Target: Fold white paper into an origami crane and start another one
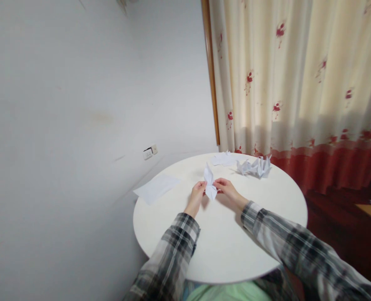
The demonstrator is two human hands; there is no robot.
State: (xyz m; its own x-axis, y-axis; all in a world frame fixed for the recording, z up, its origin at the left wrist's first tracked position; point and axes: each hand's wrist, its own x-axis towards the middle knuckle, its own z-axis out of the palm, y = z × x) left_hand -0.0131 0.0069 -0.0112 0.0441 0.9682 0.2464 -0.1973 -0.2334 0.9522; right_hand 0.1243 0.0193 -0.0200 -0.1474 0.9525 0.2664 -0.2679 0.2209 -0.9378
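A folded white paper piece is held upright above the middle of the round white table. One pointed flap rises at its top and another part spreads out below. My left hand pinches its left edge between thumb and fingers. On the opposite edge, my right hand grips it, also with thumb and fingers pressed together. The fine creases of the paper are too small to make out.
Several folded paper figures stand at the table's back right. White paper pieces lie at the back edge. A flat white sheet overhangs the left edge, near the wall. Behind the table hangs a flowered curtain.
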